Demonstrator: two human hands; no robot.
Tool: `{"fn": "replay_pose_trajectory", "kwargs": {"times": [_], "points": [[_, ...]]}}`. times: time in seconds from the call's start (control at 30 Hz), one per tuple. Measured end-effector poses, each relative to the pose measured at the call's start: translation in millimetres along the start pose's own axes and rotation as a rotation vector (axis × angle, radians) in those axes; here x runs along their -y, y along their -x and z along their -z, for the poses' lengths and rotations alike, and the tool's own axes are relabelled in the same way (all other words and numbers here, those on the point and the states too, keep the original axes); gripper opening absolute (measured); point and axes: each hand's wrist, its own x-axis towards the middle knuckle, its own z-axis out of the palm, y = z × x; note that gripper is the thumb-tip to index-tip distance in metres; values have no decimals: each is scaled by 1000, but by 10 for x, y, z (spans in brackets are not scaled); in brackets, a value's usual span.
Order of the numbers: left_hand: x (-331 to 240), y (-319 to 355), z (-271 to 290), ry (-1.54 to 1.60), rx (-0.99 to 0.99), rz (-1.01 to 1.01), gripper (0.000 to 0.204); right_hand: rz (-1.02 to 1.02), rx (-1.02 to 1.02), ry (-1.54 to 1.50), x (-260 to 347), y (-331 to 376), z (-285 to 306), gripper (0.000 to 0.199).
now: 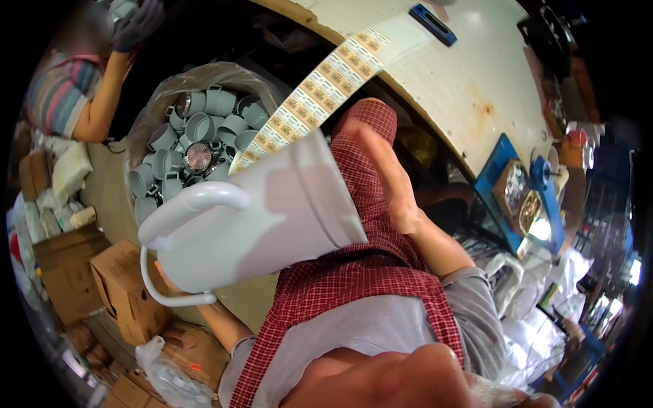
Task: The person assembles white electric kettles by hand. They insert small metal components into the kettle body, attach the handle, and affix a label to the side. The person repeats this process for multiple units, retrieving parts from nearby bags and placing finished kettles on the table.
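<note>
A large pale grey mug (265, 214) fills the middle of the head view, tilted on its side with its rim toward the right. Its thick curved handle (194, 204) loops round on the left. My left hand (164, 276) is closed on the mug from behind; only a sliver of it shows at the mug's lower left, and its fingers are hidden. My right hand (366, 136) rests on my thigh, over the red checked apron (340, 265), just past the mug's rim. Its fingers are too indistinct to make out.
A strip of printed labels (326, 85) runs from behind the mug onto the pale table (469, 88). A plastic-lined bag (235, 71) holds several grey mugs (201, 127). Cardboard boxes (126, 289) stand at left. Another person (64, 95) works at upper left.
</note>
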Motion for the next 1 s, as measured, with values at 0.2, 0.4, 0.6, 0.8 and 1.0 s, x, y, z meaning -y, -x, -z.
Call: {"fn": "replay_pose_trajectory", "kwargs": {"times": [0.2, 0.4, 0.6, 0.8, 1.0], "points": [[-99, -71, -7, -66, 44, -80, 49, 263, -231, 206, -81, -212, -413, 83], [-689, -312, -168, -113, 154, -224, 49, -546, 287, -8, -451, -831, -40, 71], [-576, -752, -667, -212, 362, -235, 49, 62, -540, 939, -1192, -1639, 1347, 41], [-421, -1213, -1151, -336, 595, -222, 49, -261, -665, 966, -1801, -1450, 1278, 33], [-474, -1547, -1398, -384, 747, -286, 49, -517, -707, 822, -1823, -1708, 1342, 19]]}}
